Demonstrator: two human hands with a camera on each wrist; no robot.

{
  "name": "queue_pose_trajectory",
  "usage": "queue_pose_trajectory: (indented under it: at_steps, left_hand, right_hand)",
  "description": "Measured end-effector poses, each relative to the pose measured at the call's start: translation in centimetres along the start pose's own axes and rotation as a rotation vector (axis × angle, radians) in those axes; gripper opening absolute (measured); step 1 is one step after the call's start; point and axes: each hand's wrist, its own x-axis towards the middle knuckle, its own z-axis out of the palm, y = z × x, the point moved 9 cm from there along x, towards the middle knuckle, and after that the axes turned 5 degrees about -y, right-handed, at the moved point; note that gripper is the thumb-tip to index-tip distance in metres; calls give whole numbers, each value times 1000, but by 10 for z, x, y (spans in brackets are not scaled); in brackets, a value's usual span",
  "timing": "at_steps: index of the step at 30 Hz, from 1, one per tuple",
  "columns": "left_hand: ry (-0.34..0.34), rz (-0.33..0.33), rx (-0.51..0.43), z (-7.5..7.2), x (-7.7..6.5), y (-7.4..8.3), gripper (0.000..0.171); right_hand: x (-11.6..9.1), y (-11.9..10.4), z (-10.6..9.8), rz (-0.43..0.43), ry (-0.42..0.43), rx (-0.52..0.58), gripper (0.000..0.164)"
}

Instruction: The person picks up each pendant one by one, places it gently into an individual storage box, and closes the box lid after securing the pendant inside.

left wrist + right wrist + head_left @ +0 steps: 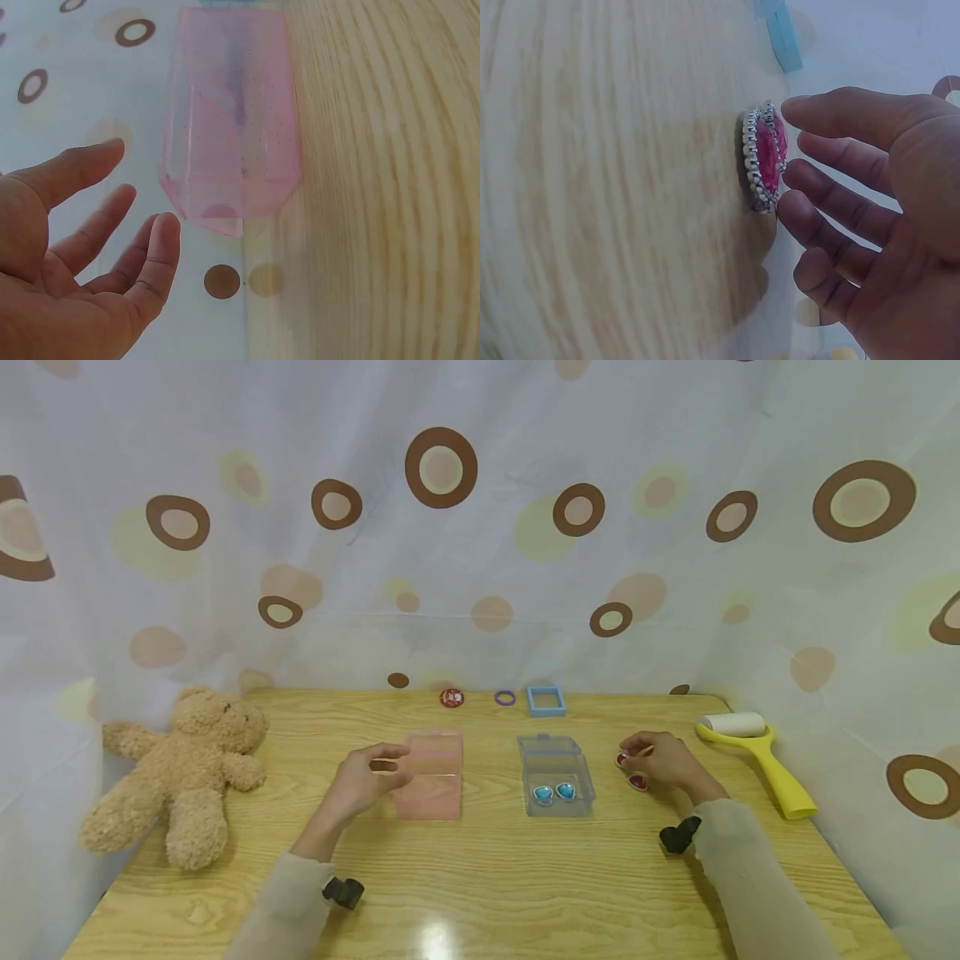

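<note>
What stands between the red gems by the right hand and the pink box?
The open clear box, holding two blue gems, lies between the red gems and the pink box. Nothing visible separates the right hand from the red gems.

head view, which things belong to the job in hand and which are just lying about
Probably part of the job:
red gems, at the right hand
pink box, beside the left hand
grey see-through box
blue gems, inside that box

Probably just lying about:
teddy bear
yellow-handled roller
red badge
purple ring
light-blue frame
</note>
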Motion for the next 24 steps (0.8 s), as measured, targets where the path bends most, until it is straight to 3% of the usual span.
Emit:
queue_pose_trajectory:
  at_steps: [6,13,24]
  left_hand:
    - [-39,-36,-3,1,-1,-6,47]
    - [-102,-31,4,5,1,-11,53]
    - [-148,-31,17,9,1,-14,61]
  right_hand:
    - [3,1,3,7,0,-20,37]
    - [4,1,4,14,0,-49,36]
    - [5,2,5,24,-21,-69,34]
